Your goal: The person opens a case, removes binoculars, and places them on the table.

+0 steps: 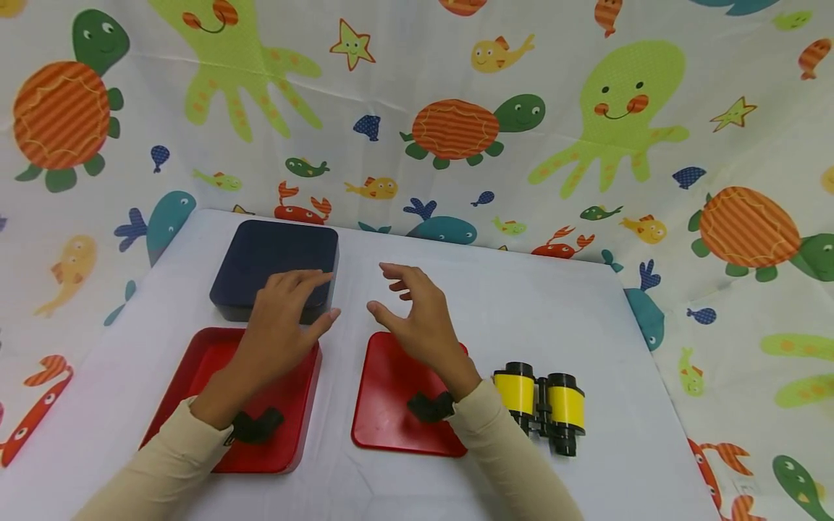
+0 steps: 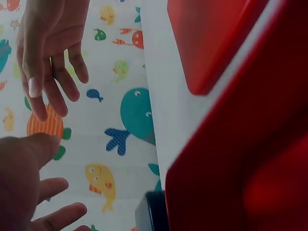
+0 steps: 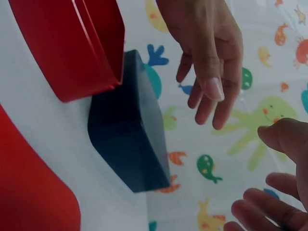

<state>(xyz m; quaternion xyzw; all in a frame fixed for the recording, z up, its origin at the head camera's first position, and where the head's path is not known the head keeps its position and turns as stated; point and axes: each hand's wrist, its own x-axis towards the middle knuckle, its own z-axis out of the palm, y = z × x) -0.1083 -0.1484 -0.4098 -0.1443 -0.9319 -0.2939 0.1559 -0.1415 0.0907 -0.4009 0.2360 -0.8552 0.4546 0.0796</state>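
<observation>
In the head view my left hand (image 1: 276,325) hovers over the red open box (image 1: 311,405) and the near edge of the dark blue box (image 1: 276,253), its fingers relaxed and holding nothing. My right hand (image 1: 423,318) is raised above the flat red lid (image 1: 397,405), thumb and fingers spread apart around bare air. The palms face each other across a gap. In the left wrist view the red box's wall (image 2: 207,178) fills the right side. The right wrist view shows the dark blue box (image 3: 125,130) behind the red box (image 3: 77,57).
Yellow and black binoculars (image 1: 541,405) lie right of the red lid, partly behind my right sleeve. A white cloth (image 1: 554,311) covers the table. Behind it hangs a curtain (image 1: 391,72) printed with sea animals.
</observation>
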